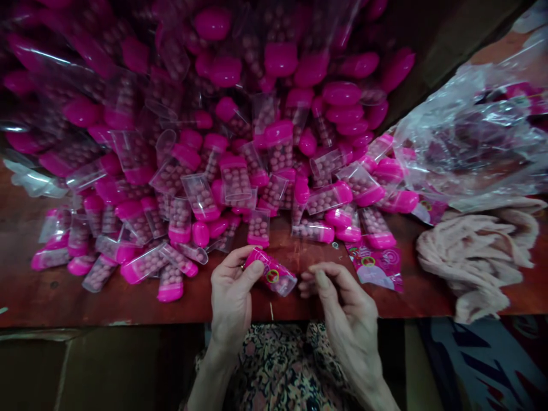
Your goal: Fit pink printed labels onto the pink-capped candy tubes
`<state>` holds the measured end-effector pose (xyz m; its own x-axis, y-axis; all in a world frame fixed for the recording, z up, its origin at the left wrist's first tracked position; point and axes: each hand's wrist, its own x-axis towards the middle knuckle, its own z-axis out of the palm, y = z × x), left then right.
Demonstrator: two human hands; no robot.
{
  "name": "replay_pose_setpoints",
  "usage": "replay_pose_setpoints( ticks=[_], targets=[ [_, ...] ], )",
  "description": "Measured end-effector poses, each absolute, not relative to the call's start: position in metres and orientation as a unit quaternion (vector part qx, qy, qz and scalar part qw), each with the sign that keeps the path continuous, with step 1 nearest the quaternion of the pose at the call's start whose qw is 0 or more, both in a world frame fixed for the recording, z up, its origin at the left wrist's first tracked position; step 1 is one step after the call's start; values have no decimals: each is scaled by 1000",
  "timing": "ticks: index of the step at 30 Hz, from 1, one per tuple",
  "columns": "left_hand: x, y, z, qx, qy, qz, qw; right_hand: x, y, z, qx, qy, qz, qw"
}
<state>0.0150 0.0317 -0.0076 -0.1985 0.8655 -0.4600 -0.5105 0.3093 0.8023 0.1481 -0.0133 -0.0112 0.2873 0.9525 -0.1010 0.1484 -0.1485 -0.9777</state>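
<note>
My left hand (pixel 234 291) grips a small container wrapped in a printed pink sleeve (pixel 274 273), its thumb pressed on the capped end. The container lies tilted, with its clear end pointing toward my right hand (pixel 342 308). That hand is just right of the container, thumb and fingertips drawn together; whether anything is between them cannot be made out. A flat printed pink sleeve (pixel 377 265) rests on the table close beyond my right fingers. Clear containers with pink caps and small round pink balls inside, such as this one (pixel 259 226), lie just past my hands.
A large heap of pink-capped containers (pixel 235 177) covers the back of the red-brown table (pixel 205 302). To the right are a crumpled clear plastic bag (pixel 475 142) and a bunched beige cloth (pixel 475 251). The table's front edge runs under my wrists.
</note>
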Motion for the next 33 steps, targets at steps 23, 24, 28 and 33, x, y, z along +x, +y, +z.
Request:
replay_pose_setpoints(
  ticks=[23, 24, 28, 33],
  targets=[
    [16, 32, -11, 192, 540, 555, 603, 153, -2, -6, -573, -514, 404, 493],
    [16, 32, -11, 189, 539, 555, 604, 154, -3, -8, -571, -511, 408, 497],
    [17, 35, -8, 166, 540, 559, 607, 155, -5, -9, -556, -518, 404, 510],
    [19, 40, -4, 136, 548, 574, 593, 148, -10, -7, -565, -482, 422, 520]
  ],
)
